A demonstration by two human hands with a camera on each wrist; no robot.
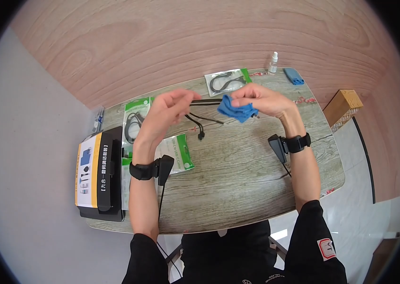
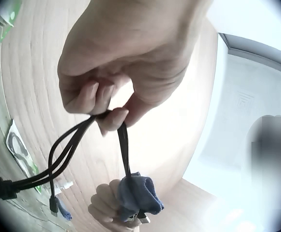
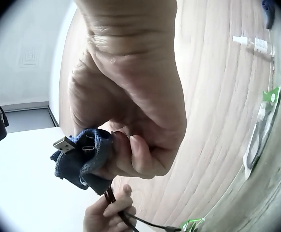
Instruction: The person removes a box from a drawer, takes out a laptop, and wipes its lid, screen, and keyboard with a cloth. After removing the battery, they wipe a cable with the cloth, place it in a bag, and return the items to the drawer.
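Observation:
Black cables stretch between the two hands above the table. The left hand pinches them between thumb and fingers; their loops and a dark connector hang below it in the left wrist view. Around the cables' other end, the right hand grips a folded blue cloth. From that cloth a metal USB plug and a smaller connector stick out in the right wrist view. The cable part inside the cloth is hidden.
A bagged cable, a spray bottle and a folded blue cloth lie or stand at the table's back. Green-edged packets and a boxed kit are at the left. A wooden block is beyond the right edge.

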